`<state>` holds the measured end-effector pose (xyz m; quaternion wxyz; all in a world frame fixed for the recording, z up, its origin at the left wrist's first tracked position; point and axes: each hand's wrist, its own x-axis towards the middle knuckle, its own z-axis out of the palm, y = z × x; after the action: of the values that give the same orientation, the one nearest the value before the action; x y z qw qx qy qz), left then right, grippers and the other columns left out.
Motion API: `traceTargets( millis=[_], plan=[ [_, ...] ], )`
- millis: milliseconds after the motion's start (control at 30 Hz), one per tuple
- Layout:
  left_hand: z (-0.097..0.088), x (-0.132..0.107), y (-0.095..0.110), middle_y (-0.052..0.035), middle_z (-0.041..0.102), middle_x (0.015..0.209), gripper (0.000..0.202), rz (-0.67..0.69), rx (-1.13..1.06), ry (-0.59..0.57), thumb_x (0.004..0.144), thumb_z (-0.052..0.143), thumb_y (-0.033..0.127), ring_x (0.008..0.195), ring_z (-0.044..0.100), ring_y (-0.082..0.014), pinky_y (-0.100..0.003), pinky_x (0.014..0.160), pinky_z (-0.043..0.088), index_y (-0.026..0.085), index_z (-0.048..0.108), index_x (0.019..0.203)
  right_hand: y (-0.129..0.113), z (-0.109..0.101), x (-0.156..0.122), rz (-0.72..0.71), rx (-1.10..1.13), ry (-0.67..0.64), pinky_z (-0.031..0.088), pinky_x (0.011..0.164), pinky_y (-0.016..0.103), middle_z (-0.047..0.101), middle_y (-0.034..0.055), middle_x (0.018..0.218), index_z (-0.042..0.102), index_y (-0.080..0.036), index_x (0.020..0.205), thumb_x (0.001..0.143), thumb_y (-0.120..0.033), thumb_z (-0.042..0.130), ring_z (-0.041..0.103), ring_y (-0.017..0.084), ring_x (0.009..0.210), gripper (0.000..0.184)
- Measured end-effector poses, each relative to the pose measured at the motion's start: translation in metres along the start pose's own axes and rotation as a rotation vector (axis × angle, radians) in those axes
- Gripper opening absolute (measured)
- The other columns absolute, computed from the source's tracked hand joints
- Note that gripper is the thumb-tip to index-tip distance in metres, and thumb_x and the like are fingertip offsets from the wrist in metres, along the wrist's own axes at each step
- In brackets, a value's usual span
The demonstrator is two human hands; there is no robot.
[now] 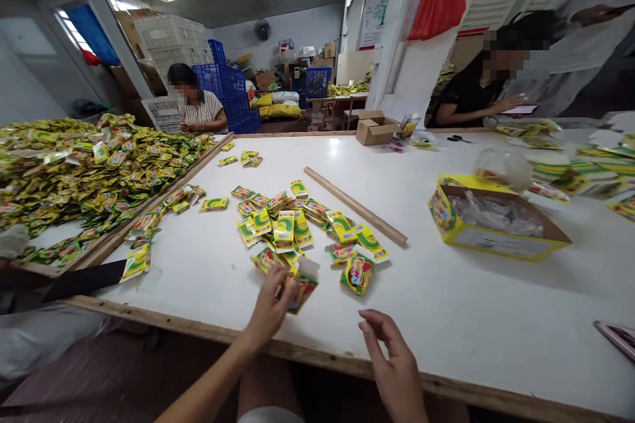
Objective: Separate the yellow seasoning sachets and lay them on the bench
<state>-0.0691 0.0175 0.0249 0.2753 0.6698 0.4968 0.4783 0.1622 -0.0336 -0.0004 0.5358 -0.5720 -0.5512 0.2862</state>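
Observation:
My left hand (270, 307) is at the near edge of a loose cluster of small yellow-green printed cartons (284, 228). Its thumb and fingers are bent against the left side of one small carton (305, 292), whose pale top flap stands up; part of the grip is blurred. Another carton (358, 272) with a watermelon picture lies to the right, apart from both hands. Over the table's front part, my right hand (391, 353) is held with thumb and fingers apart and nothing between them.
A wooden strip (354, 205) lies behind the cartons. To the right stands an open display box (496, 221) with clear plastic bags inside. A large heap of cartons (99, 165) lies left, behind a wooden rail. Two people sit across the table; scissors (460, 139) lie near one.

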Motion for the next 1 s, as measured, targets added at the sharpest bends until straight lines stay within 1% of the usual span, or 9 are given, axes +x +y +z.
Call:
traceTargets(
  millis=[133,233,433,600,700,800,867,933,1000],
  plan=[
    [0.053,-0.022,0.027,-0.0045,0.064,0.093,0.03,-0.232,-0.509,-0.094,0.092,0.049,0.043,0.084,0.06,-0.0183,-0.029,0.075,0.048,0.023,0.048,0.114,-0.004,0.017,0.007,0.004,0.161,-0.132,0.054,0.081,0.03,0.061,0.0088,0.115,0.056,-0.023,0.115,0.088,-0.045,0.056,0.062,0.023,0.099,0.035],
    [0.068,-0.032,0.032,-0.002,0.062,0.092,0.038,-0.281,-0.627,-0.099,0.092,0.05,0.041,0.077,0.058,-0.015,-0.026,0.071,0.046,0.028,0.034,0.124,0.002,0.02,0.012,0.037,0.237,-0.146,0.055,0.081,0.031,0.061,0.0091,0.114,0.052,-0.023,0.12,0.087,-0.043,0.058,0.063,0.023,0.098,0.039],
    [0.059,-0.027,0.016,-0.0015,0.06,0.084,0.035,-0.248,-0.477,-0.219,0.093,0.045,0.039,0.073,0.055,-0.0145,-0.025,0.067,0.044,0.024,0.04,0.124,0.01,0.018,0.021,-0.017,0.22,-0.199,0.055,0.081,0.032,0.065,0.0089,0.11,0.062,-0.021,0.114,0.084,-0.041,0.062,0.063,0.024,0.099,0.036],
    [0.055,-0.022,0.013,-0.0036,0.062,0.09,0.026,-0.224,-0.421,-0.276,0.093,0.043,0.035,0.078,0.058,-0.0162,-0.028,0.071,0.046,0.022,0.046,0.116,0.01,0.019,0.031,-0.035,0.203,-0.278,0.055,0.077,0.032,0.067,0.0083,0.102,0.064,-0.019,0.106,0.084,-0.039,0.061,0.066,0.023,0.085,0.03],
    [0.056,-0.02,0.017,-0.004,0.062,0.091,0.021,-0.221,-0.357,-0.234,0.09,0.049,0.034,0.082,0.059,-0.018,-0.029,0.074,0.048,0.021,0.053,0.106,0.009,0.019,0.038,-0.047,0.172,-0.33,0.054,0.073,0.031,0.068,0.0068,0.09,0.066,-0.019,0.093,0.086,-0.041,0.058,0.065,0.024,0.082,0.024],
    [0.058,-0.018,0.018,-0.0058,0.063,0.095,0.018,-0.188,-0.338,-0.169,0.087,0.056,0.034,0.09,0.06,-0.0204,-0.03,0.08,0.048,0.019,0.059,0.096,0.006,0.023,0.042,-0.089,0.163,-0.308,0.052,0.078,0.033,0.067,0.0077,0.089,0.066,-0.018,0.085,0.087,-0.044,0.058,0.064,0.025,0.086,0.027],
    [0.061,-0.017,0.017,-0.0058,0.063,0.096,0.021,-0.188,-0.409,-0.131,0.085,0.059,0.033,0.089,0.061,-0.0198,-0.03,0.079,0.049,0.02,0.057,0.101,0.006,0.026,0.042,-0.077,0.21,-0.284,0.052,0.08,0.034,0.067,0.0082,0.092,0.065,-0.018,0.096,0.087,-0.044,0.058,0.064,0.024,0.087,0.028],
    [0.062,-0.018,0.015,-0.005,0.064,0.098,0.034,-0.218,-0.502,-0.104,0.085,0.06,0.032,0.084,0.063,-0.018,-0.029,0.075,0.05,0.023,0.049,0.115,0.006,0.028,0.041,-0.054,0.253,-0.269,0.052,0.081,0.034,0.067,0.008,0.097,0.06,-0.019,0.11,0.088,-0.042,0.058,0.064,0.023,0.088,0.032],
    [0.061,-0.018,0.014,-0.0045,0.064,0.098,0.038,-0.232,-0.518,-0.105,0.084,0.062,0.031,0.083,0.064,-0.0173,-0.028,0.074,0.05,0.023,0.048,0.118,0.005,0.028,0.039,-0.07,0.237,-0.265,0.051,0.083,0.034,0.066,0.0082,0.1,0.062,-0.02,0.109,0.088,-0.042,0.058,0.063,0.023,0.092,0.031]
  ],
)
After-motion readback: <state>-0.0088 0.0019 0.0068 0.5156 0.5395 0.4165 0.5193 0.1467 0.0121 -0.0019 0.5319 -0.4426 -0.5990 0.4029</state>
